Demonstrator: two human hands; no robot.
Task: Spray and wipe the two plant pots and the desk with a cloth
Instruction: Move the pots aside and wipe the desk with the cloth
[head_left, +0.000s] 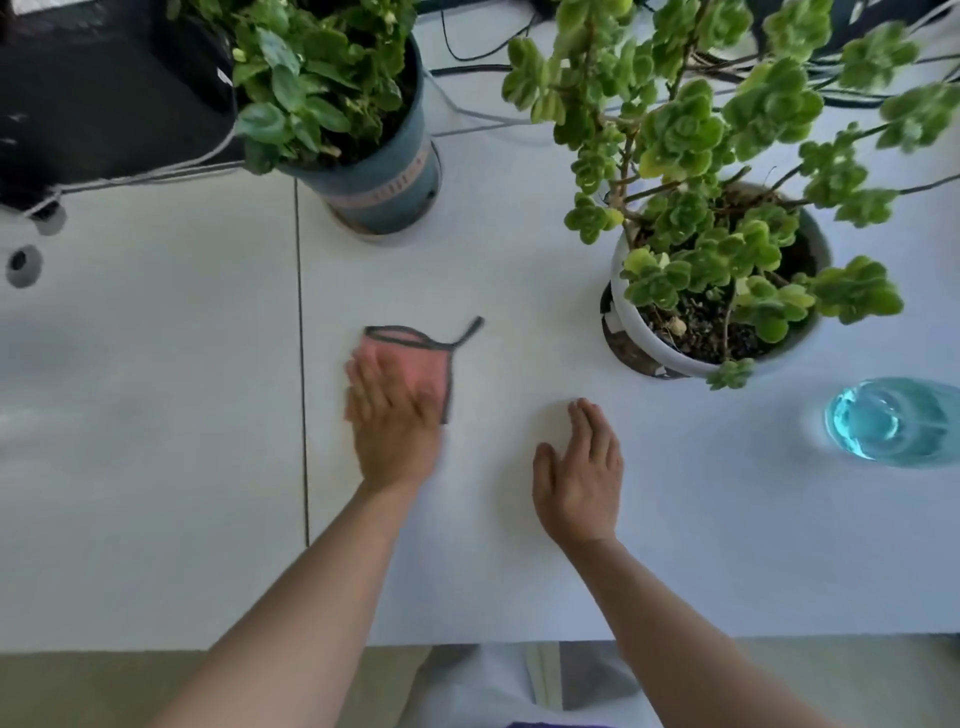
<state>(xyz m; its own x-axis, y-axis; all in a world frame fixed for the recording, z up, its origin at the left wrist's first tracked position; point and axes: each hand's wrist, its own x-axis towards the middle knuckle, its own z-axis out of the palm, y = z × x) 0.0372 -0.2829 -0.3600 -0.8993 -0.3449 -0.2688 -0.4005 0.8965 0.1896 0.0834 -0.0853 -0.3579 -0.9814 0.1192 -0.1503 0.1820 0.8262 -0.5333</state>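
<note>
Right hand (579, 480) lay flat, fingers straight, holding nothing, centre frame. Left hand (392, 421) pressed flat on pink grey-edged cloth (415, 364) w/ straight fingers, on white desk (156, 467). Risk: wide swipe knocking blue plastic pot (384, 182) or white round pot (649, 332) above.

Both forearms bare, no sleeves, watches or rings on left hand (393, 422) or right hand (579, 474). Below the hands, pale clothing with grey patch, purple edge.
</note>
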